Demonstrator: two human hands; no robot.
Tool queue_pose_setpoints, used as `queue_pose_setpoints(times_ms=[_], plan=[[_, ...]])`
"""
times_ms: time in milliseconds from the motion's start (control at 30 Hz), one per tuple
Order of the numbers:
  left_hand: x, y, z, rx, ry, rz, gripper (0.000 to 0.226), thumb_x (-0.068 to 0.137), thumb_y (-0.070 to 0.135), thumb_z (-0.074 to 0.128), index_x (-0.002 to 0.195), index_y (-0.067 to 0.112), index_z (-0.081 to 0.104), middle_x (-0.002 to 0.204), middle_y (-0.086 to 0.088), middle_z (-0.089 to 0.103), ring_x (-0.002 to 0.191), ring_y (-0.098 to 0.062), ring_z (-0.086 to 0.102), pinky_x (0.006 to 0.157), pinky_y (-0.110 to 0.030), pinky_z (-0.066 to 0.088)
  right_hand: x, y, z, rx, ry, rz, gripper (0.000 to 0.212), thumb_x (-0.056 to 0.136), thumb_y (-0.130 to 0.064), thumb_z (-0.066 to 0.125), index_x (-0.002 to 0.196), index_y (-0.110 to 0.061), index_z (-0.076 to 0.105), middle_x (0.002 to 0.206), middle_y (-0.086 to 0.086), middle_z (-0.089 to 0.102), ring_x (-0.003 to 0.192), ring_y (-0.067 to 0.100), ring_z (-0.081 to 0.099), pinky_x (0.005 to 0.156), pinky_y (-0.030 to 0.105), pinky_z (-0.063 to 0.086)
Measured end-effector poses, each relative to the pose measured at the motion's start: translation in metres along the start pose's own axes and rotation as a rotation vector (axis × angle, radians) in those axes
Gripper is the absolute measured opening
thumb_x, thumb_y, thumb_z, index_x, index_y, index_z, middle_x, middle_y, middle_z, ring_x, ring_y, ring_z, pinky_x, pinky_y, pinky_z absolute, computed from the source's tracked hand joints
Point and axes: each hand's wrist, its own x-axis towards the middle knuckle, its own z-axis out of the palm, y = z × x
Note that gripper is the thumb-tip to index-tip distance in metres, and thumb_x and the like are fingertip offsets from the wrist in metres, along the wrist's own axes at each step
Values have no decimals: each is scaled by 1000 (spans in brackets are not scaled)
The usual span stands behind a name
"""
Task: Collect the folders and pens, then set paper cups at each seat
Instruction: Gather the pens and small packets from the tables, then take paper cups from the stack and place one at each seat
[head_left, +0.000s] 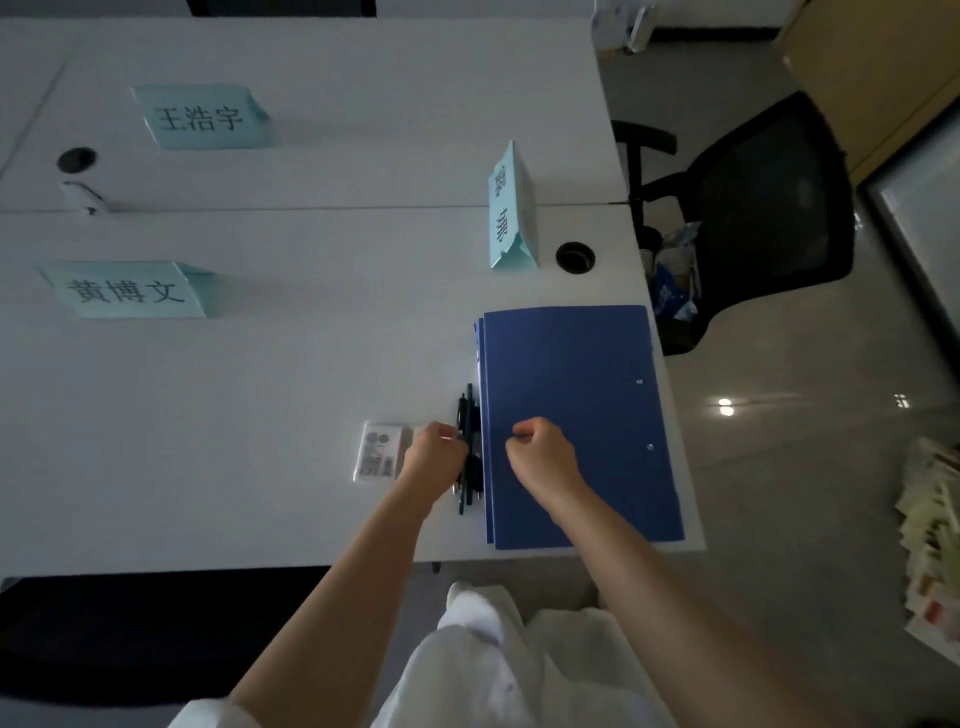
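The blue folders (571, 415) lie stacked with edges roughly squared at the near right corner of the white table (260, 395), and the dark pens (469, 447) lie bundled lengthwise just beside the stack's left edge; gathering both in one spot by the table's corner likely makes them easy to lift away together and frees the seats for cups. The left hand (435, 451) reaches down onto the pens, fingers curled round the bundle at about its middle, so it seems to be gripping them, either squaring them up or about to lift them. The right hand (540, 452) hovers over the top folder with fingers curled into a loose fist; it appears to hold nothing, and whether its knuckles touch the cover cannot be told from this angle. A small clear-wrapped packet (378, 451) lies on the table just left of the left hand. Three pale blue name cards (200, 117) stand at the seats farther off, with no paper cup beside any of them. On the seat of the black chair (769, 208) past the table's end, a bag (672, 280) seems to hold white cups, though it is too dim to be sure. The collecting looks nearly finished; the cup setting is not yet begun.
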Motion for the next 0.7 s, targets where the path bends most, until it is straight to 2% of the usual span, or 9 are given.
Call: queue_pose_setpoints(times_ms=[67,133,233,300,367,433,533,633,700], plan=[[-11,11,8,-85,30,13,23,84,9,55,105,11,64,84,-8,65,71,-24,61,63,-32,49,4,8,-21,5,-2,-13,38,94,-16,45,132,-10,49,99,-2,54,68,1,49,57,17,42],[-26,24,25,-164,34,30,16,86,4,54,95,10,65,82,-10,66,70,-26,60,64,-35,49,7,21,-47,25,-11,-13,36,94,-17,46,129,-12,51,102,-2,57,73,3,54,60,19,45],[-49,36,59,-214,82,64,19,88,6,55,82,22,63,84,-9,70,73,-26,65,77,-43,56,17,46,-86,74,-21,-26,31,91,-20,49,121,-15,56,112,1,62,94,15,61,79,31,54],[-66,47,95,-245,117,88,18,88,7,56,84,22,65,80,-5,70,64,-20,65,76,-42,57,25,69,-120,141,-45,-50,21,93,-22,50,111,-17,58,107,2,64,94,17,63,84,37,54],[-83,62,143,-272,138,73,17,87,7,56,90,17,68,78,-3,71,57,-16,64,70,-38,57,33,96,-162,177,-55,-70,10,95,-23,49,101,-20,57,98,4,67,87,18,65,82,38,53],[-96,79,184,-315,147,49,17,87,8,55,94,16,68,80,-1,71,58,-14,66,71,-36,60,45,115,-199,169,-53,-97,7,95,-24,51,94,-25,57,93,4,68,86,20,66,80,39,53],[-112,105,240,-335,147,28,15,90,9,55,96,17,66,84,-2,71,64,-15,68,72,-37,61,60,144,-251,157,-49,-98,14,94,-19,51,85,-29,56,93,4,69,83,19,65,74,35,49],[-121,129,285,-290,136,38,15,90,10,55,91,20,65,83,-1,71,62,-15,66,66,-32,58,74,161,-299,167,-31,-92,11,95,-12,49,91,-18,57,94,10,68,72,13,59,63,24,44],[-120,144,304,-254,133,46,13,89,12,55,92,19,66,83,-1,72,64,-15,66,64,-32,57,86,165,-324,168,-28,-100,11,96,-11,47,100,-12,57,90,8,65,71,12,57,61,21,42]])
